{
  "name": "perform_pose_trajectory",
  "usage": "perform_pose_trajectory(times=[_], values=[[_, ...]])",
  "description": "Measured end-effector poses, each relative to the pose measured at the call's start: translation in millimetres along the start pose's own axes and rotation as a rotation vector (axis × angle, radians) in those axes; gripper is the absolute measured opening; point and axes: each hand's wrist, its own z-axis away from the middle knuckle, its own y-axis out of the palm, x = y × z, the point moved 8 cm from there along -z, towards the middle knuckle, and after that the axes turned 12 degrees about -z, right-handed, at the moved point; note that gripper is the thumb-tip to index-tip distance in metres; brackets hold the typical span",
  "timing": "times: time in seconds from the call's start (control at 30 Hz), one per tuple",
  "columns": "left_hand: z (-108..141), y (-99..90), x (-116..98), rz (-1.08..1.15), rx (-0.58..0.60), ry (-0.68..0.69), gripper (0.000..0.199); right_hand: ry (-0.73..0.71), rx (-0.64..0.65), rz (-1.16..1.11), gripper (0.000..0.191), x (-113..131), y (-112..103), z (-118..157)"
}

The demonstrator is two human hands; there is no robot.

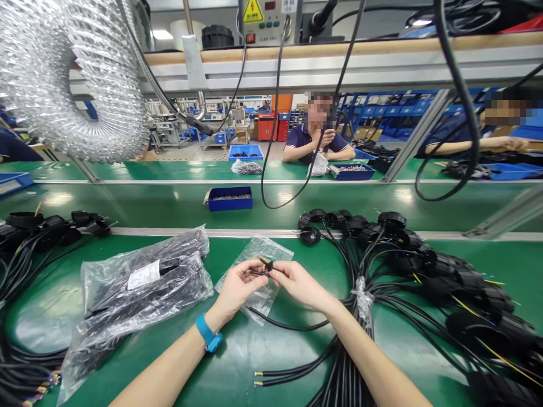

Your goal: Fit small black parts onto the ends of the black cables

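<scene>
The left hand (240,286) and the right hand (299,284) meet in front of the person, and the fingertips of both are closed around a small black piece (268,266) with thin dark wires; which fingers press harder, I cannot tell. This piece is between the two hands, just above a clear plastic bag (259,310) lying on the green table (237,367). Below the grip, a black cable (292,327) curves to the right, toward the cable bundle (363,305), which is tied with clear plastic. To the left of the grip lies a large plastic package (144,288) with a white label and dark contents. Beyond the grip stands a blue box (231,204) of small parts, and farther, a person (316,135) sits with one hand raised.
</scene>
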Motion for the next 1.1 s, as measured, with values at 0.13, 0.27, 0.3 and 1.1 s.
perform_pose_trajectory(times=[0.13, 0.27, 0.3, 1.1], values=[[-1, -3.0, 5, 0.003, -0.055, -0.031, 0.03, -0.029, -0.005, -0.147, 0.028, 6, -2, 0], [-1, -4.4, 1, 0.004, -0.046, 0.001, 0.027, -0.041, 0.04, -0.234, 0.027, 10, 2, 0], [-1, -5.5, -1, -0.008, -0.049, 0.006, 0.027, -0.044, 0.044, -0.24, 0.027, 10, 2, 0], [1, -5.3, -17, -0.368, 0.07, 0.162, 0.039, 0.125, -0.058, -0.409, 0.038, -6, -10, -1]])
